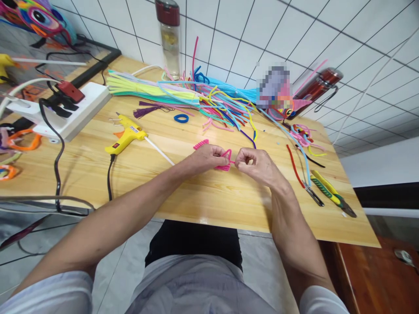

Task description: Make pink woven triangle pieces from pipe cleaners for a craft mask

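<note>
Near the bench's (203, 205) front edge, the left hand (206, 158) and right hand (253, 165) are pinching the pink pipe cleaner (225, 159); keeping fingertips close together is probably giving tighter bends

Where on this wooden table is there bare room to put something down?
Bare wood runs along the near edge of the table, between the glue gun's black cord and the cutters. A smaller patch lies between the glue gun and the blue ring. The back is crowded with pipe cleaners.

Craft workspace: pipe cleaners (183, 93), glue gun (126, 137), wooden table (209, 200)
</note>
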Motion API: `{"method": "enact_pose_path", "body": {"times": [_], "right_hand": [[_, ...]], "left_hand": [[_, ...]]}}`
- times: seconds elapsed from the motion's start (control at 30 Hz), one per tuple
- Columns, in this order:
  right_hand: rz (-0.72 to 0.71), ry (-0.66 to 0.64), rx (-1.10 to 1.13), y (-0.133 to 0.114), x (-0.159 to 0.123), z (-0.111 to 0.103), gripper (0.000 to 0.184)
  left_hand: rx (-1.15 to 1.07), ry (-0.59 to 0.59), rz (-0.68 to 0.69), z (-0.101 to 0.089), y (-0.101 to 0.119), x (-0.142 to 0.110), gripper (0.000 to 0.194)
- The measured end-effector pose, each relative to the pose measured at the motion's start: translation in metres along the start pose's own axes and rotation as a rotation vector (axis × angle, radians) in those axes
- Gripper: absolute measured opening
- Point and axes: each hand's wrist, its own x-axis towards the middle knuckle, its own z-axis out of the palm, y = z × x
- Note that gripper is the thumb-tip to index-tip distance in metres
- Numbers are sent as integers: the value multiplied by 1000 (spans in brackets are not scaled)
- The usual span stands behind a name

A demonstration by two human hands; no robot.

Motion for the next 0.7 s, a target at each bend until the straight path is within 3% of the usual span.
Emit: {"method": "enact_pose_path", "body": {"times": [0.7], "right_hand": [[-27, 15, -13, 1, -1, 1, 8]], "left_hand": [[72, 55, 9, 0, -1, 3, 19]]}}
